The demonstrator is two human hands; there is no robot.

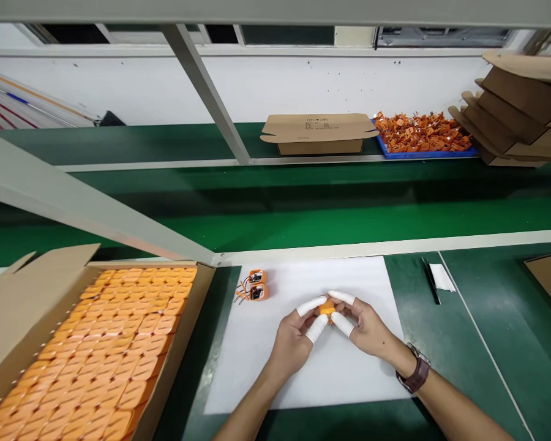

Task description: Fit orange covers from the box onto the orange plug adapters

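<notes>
A small orange plastic casing [327, 308] is pinched between both my hands above the white sheet [275, 361]. My left hand [296, 337] grips it from the left, with white finger cots on thumb and index finger. From the right, my right hand [365, 324] holds the same piece, also in finger cots, with a watch on the wrist. The fingers cover much of the casing, so its inner side is hidden. Two open orange casings [258, 285] with wires and dark parts inside lie at the sheet's upper left.
A carton [183, 331] packed with rows of orange casings stands at left. Black tweezers [431, 282] lie beside a small white paper [442, 277]. On the shelf are a flat carton [320, 147], a blue tray [395, 154] of orange parts and stacked cartons [518, 116]. A metal post [119, 214] slants at left.
</notes>
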